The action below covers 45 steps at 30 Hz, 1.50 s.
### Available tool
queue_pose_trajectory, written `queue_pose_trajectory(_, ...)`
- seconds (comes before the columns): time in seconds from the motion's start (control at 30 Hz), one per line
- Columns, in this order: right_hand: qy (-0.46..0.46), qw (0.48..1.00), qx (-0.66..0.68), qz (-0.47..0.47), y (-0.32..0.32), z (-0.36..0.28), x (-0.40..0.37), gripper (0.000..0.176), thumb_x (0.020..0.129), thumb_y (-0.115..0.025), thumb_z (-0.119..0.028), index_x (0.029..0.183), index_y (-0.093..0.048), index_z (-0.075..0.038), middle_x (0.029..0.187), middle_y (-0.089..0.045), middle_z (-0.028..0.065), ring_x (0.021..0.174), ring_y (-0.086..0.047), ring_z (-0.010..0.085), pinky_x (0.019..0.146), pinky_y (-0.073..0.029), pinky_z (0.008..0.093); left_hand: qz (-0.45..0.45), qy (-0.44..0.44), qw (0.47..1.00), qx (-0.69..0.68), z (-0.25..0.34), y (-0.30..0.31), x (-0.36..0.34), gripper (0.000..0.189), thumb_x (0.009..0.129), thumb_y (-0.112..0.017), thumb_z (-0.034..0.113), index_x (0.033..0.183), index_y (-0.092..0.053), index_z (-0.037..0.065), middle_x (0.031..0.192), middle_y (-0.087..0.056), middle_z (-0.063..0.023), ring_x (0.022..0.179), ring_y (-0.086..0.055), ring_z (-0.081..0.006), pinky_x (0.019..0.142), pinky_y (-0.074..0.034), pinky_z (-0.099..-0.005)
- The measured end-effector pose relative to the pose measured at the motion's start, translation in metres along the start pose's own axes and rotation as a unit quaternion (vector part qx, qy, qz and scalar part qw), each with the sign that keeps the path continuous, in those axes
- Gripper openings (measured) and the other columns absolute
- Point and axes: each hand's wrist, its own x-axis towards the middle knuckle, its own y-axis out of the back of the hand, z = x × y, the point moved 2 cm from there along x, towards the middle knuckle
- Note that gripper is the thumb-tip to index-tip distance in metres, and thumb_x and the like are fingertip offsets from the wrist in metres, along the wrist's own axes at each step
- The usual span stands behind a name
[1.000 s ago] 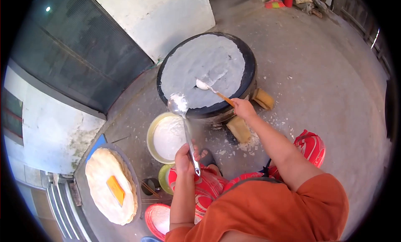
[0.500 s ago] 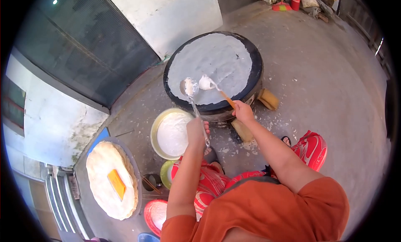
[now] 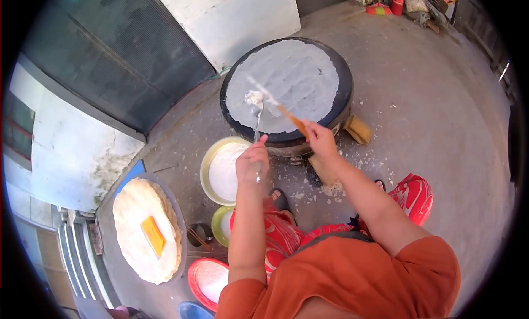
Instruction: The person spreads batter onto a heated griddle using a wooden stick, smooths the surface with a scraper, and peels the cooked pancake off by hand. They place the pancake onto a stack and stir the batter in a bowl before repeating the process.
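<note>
The left hand (image 3: 252, 163) was closed around the lower end of a ladle (image 3: 254, 99), and the long handle was held almost upright in the picture. The cup of the ladle, well ahead of this hand, was laid over the near part of a round black griddle (image 3: 346, 93). White lumps were seen in the cup and around it.

The right hand (image 3: 318, 140) was closed on the orange handle of a spreader (image 3: 291, 118). The spreader was pointed forward and to the left of this hand, and its far end was met with the cup of the ladle; whether the two were touching could not be told. A thin layer of white batter (image 3: 297, 71) was spread over nearly the whole griddle.

Just to the left of the left hand, a yellow-rimmed bowl (image 3: 203, 173) filled with white batter was placed on the floor (image 3: 430, 126). Behind it and further left, a stack of flatbreads (image 3: 138, 209) was kept with an orange piece (image 3: 152, 235) on top. A brick (image 3: 358, 130) was set beside the griddle, to the right of the right hand.
</note>
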Motion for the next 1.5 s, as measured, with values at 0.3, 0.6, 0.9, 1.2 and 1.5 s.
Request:
queue_pose_trajectory(0.3,0.014,0.962,-0.149,-0.229,-0.033,0.046,-0.020,0.029,0.081,-0.050,-0.028,0.104,-0.060,-0.015,0.092,-0.061,0.0135,0.085,-0.059,0.0285,0.075,-0.046,0.0353,-0.111,0.025,0.993,0.032,0.024,-0.023,-0.073,0.037,0.088,-0.034,0.006,0.120,-0.033,-0.011,0.071,-0.042,-0.0037,0.053,-0.039,-0.0091,0.044,-0.035,-0.0210)
queue_pose_trajectory(0.6,0.061,0.968,-0.170,-0.177,-0.011,0.058,-0.070,0.027,0.082,-0.051,-0.025,0.104,-0.060,-0.012,0.086,-0.064,0.0095,0.072,-0.061,0.0201,0.067,-0.046,0.0299,0.192,-0.089,0.966,0.147,0.146,0.093,-0.121,0.034,0.089,-0.034,0.015,0.112,-0.037,-0.010,0.078,-0.047,-0.0097,0.056,-0.044,-0.0127,0.047,-0.040,-0.0227)
queue_pose_trajectory(0.9,-0.146,0.968,-0.105,0.176,0.051,0.085,-0.022,0.028,0.084,-0.045,-0.008,0.110,-0.056,-0.005,0.098,-0.062,0.0086,0.083,-0.058,0.0156,0.075,-0.044,0.0277,0.416,-0.199,0.786,0.411,0.174,0.198,-0.099,0.032,0.086,-0.044,0.016,0.111,-0.043,-0.004,0.104,-0.052,-0.0210,0.086,-0.056,-0.0304,0.072,-0.049,-0.0395)
queue_pose_trajectory(1.2,-0.036,0.955,-0.156,-0.248,-0.032,0.008,-0.064,0.042,0.076,-0.055,-0.009,0.117,-0.053,-0.019,0.101,-0.059,0.0131,0.075,-0.061,0.0230,0.063,-0.048,0.0329,0.246,-0.486,0.722,0.427,0.086,0.011,-0.081,0.035,0.081,-0.048,0.012,0.114,-0.046,0.000,0.113,-0.047,-0.0092,0.103,-0.044,-0.0218,0.088,-0.037,-0.0378)
queue_pose_trajectory(1.5,-0.200,0.933,0.299,-0.031,0.087,0.014,-0.039,0.064,0.077,-0.045,0.006,0.135,-0.023,-0.010,0.119,-0.046,0.0075,0.059,-0.053,0.0120,0.044,-0.044,0.0226,0.100,-0.357,0.843,0.391,-0.007,-0.036,0.002,0.028,0.082,-0.047,0.008,0.108,-0.049,0.001,0.104,-0.052,-0.0074,0.091,-0.049,-0.0181,0.080,-0.042,-0.0358)
